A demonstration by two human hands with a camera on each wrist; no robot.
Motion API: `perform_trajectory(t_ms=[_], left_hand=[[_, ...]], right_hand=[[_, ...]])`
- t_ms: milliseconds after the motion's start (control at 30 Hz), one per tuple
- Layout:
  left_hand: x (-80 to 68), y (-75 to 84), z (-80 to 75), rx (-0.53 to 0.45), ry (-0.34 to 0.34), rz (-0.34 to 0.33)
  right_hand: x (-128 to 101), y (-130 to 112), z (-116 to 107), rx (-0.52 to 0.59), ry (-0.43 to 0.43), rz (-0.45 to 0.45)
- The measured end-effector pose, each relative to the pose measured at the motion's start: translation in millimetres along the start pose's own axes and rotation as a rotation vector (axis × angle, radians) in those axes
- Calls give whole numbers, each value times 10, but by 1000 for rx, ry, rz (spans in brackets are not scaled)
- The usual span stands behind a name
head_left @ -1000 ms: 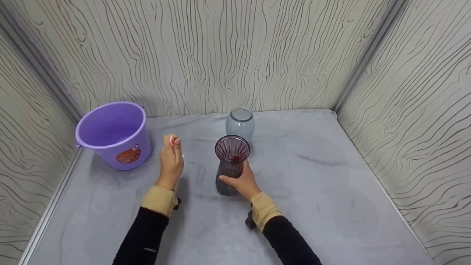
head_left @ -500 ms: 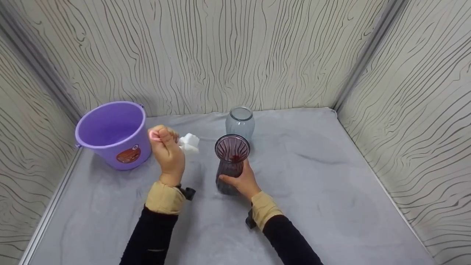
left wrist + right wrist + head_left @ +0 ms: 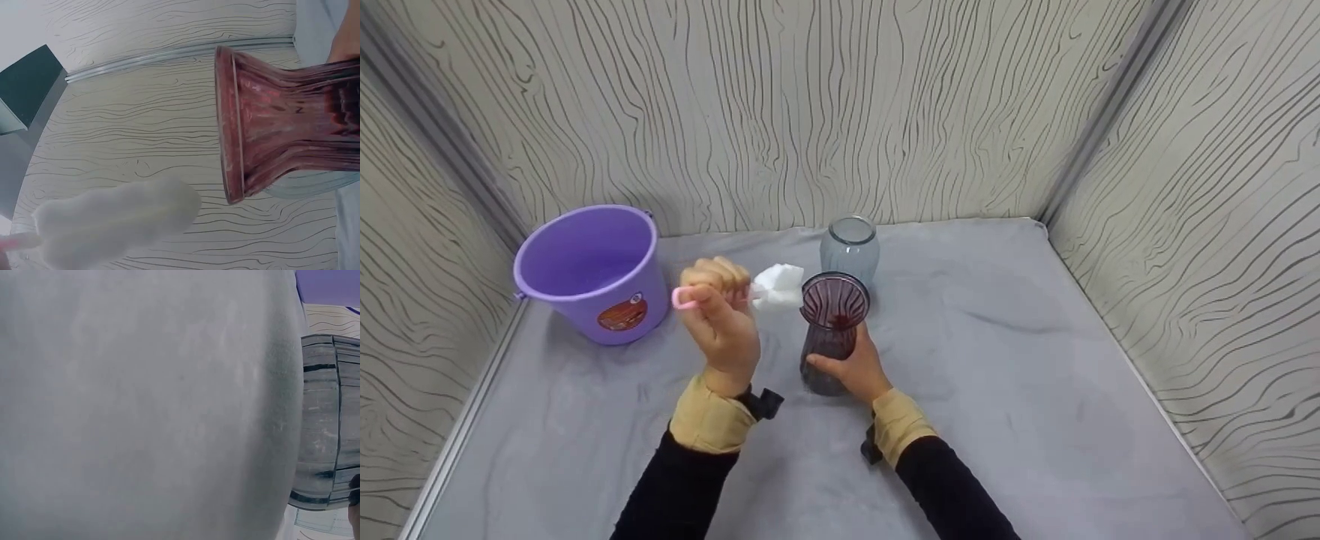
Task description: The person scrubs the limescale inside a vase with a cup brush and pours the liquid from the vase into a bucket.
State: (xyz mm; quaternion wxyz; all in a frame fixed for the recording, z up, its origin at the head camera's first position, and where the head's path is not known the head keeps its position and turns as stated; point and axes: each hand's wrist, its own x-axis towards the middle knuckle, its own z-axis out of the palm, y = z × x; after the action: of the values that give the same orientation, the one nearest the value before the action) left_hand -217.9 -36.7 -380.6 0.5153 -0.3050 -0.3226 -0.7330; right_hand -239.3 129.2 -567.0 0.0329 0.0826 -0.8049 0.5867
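In the head view my left hand [image 3: 724, 322] grips the pink handle [image 3: 684, 298] of a sponge bottle brush. Its white sponge head [image 3: 778, 285] points right, just left of the purple glass vase's mouth. The left wrist view shows the sponge [image 3: 118, 219] apart from the flared rim of the vase [image 3: 253, 124]. My right hand [image 3: 856, 366] holds this fluted purple vase [image 3: 825, 349] round its body, thumb across the near side. The vase stands upright on the cloth, and in the right wrist view its lower part [image 3: 320, 422] shows at the right edge.
A light blue glass vase [image 3: 850, 251] stands right behind the purple one. At the back left is a purple bucket [image 3: 619, 319] with an orange label. Grey cloth [image 3: 1020, 390] covers the table, with wood-patterned walls [image 3: 960, 112] round it.
My left hand has turned and moved right, swinging the brush so its white sponge comes into sight and nears the vase mouth. The right hand and purple vase have stayed in place.
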Motion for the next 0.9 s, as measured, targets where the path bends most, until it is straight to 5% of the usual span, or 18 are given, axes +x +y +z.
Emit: perform_trajectory(t_ms=[367, 600, 900], left_hand=[[-203, -89, 96, 71, -120, -44], [-294, -200, 2, 163, -207, -92], [-292, -269, -90, 165, -240, -213]], right_hand=[[15, 4, 16, 16, 9, -5], [-5, -14, 24, 27, 10, -10], [9, -1, 12, 18, 16, -1]])
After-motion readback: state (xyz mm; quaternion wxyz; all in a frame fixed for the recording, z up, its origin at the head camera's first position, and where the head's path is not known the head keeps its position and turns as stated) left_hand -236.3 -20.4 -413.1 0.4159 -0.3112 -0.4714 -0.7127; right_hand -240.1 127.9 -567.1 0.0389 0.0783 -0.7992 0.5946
